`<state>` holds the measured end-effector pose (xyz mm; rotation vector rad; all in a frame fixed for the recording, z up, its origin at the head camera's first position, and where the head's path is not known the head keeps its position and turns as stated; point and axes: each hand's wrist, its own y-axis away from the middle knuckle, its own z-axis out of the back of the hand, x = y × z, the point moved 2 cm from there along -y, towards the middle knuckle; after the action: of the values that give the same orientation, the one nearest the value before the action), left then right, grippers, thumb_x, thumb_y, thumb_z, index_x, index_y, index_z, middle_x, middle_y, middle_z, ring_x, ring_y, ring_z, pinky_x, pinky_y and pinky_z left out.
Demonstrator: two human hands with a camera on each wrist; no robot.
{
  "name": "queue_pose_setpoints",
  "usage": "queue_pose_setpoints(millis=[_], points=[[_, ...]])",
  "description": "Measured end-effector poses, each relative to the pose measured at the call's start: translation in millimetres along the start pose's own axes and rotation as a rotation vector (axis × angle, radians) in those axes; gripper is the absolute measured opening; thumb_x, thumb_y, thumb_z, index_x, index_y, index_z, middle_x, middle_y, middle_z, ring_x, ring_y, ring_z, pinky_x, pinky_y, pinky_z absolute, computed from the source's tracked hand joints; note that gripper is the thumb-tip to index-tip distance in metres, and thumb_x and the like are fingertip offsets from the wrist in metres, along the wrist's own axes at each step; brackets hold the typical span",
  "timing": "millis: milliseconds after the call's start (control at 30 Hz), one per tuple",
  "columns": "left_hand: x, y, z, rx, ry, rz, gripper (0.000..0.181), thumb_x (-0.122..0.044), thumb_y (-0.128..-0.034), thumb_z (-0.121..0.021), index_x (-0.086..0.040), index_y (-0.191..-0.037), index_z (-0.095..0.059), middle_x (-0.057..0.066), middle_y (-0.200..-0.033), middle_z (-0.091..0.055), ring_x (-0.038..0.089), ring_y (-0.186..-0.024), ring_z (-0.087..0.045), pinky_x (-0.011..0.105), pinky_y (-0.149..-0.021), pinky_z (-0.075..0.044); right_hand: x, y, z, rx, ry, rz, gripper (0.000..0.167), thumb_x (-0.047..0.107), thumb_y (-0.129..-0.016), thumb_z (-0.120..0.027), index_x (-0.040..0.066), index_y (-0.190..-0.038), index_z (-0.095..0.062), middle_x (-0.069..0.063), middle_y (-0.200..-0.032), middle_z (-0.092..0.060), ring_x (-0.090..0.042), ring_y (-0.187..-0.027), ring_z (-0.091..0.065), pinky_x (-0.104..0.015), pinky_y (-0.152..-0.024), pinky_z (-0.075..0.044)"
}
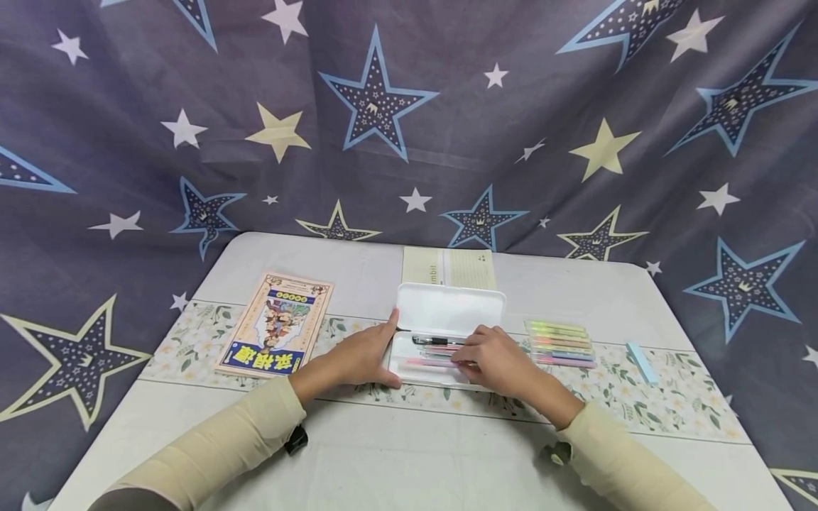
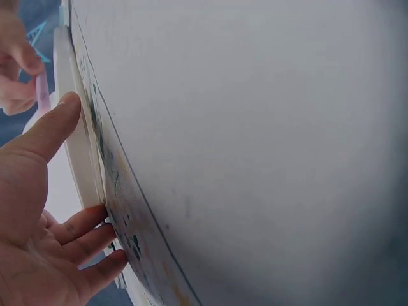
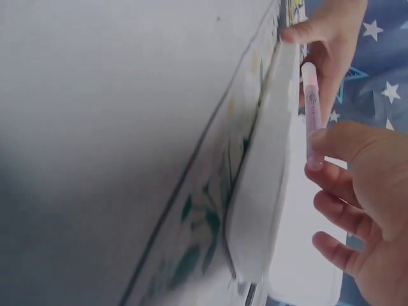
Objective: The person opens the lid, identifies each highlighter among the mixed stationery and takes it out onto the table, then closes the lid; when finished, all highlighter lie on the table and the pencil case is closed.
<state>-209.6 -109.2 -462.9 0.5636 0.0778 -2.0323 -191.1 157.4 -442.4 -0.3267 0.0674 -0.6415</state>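
Observation:
A white pencil case [image 1: 434, 376] lies on the table with its lid [image 1: 450, 309] raised at the back. A black pen [image 1: 434, 341] and several slimmer pens rest inside. My left hand [image 1: 361, 353] touches the case's left end, thumb at the near corner and fingers extended toward the hinge side. Over the right part of the case, my right hand [image 1: 498, 360] pinches a capped pink pen [image 3: 312, 108] between thumb and index finger. That pen points left above the tray, its other fingers loosely bent. Right of the case lie several coloured pens [image 1: 561, 344] side by side.
A comic-style book [image 1: 275, 323] with a peach cover lies at the left. Behind the lid is a pale yellow notebook [image 1: 447, 262]. A light blue bar-shaped object [image 1: 642, 363] lies at the right on the floral runner [image 1: 690, 404]. A star-patterned curtain [image 1: 377, 191] hangs behind the table.

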Motion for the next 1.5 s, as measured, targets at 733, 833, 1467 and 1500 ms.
queue_pose_setpoints(millis=[733,833,1467,1500], points=[[0.6,-0.8,0.8,-0.002,-0.001,0.004,0.139,-0.058,-0.0716,-0.088,-0.003,-0.164,0.001,0.022,-0.162,-0.038,0.035,-0.146,-0.044,0.045,-0.118,-0.040,-54.6,52.0,32.8,-0.108,-0.112,-0.144,0.021,0.009,-0.083,-0.083,0.016,-0.102,-0.082,0.003,-0.087,-0.076,-0.018,-0.087,-0.065,-0.039,-0.073,-0.056],[0.9,-0.8,-0.1,0.002,-0.003,0.009,0.140,-0.059,-0.0714,-0.087,-0.004,-0.164,0.002,0.021,-0.162,-0.037,0.034,-0.146,-0.044,0.045,-0.119,-0.040,-60.6,60.5,35.5,-0.103,-0.119,-0.167,0.020,0.008,-0.083,-0.083,0.015,-0.102,-0.082,0.003,-0.088,-0.075,-0.017,-0.087,-0.065,-0.038,-0.072,-0.055],[-0.5,1.0,0.1,-0.006,0.003,-0.006,0.138,-0.057,-0.0721,-0.088,-0.003,-0.164,0.000,0.022,-0.162,-0.038,0.035,-0.146,-0.044,0.046,-0.118,-0.040,-98.4,125.6,48.6,-0.124,-0.045,-0.269,0.028,0.005,-0.077,-0.085,0.016,-0.103,-0.082,0.002,-0.091,-0.076,-0.022,-0.088,-0.065,-0.043,-0.070,-0.055],[-0.8,1.2,0.5,-0.006,0.005,-0.008,0.138,-0.056,-0.0723,-0.088,-0.003,-0.164,0.000,0.022,-0.161,-0.038,0.035,-0.146,-0.044,0.046,-0.118,-0.040,-100.1,129.0,48.9,-0.116,-0.038,-0.283,0.028,0.006,-0.077,-0.085,0.016,-0.103,-0.082,0.003,-0.090,-0.075,-0.022,-0.088,-0.065,-0.043,-0.071,-0.055]])
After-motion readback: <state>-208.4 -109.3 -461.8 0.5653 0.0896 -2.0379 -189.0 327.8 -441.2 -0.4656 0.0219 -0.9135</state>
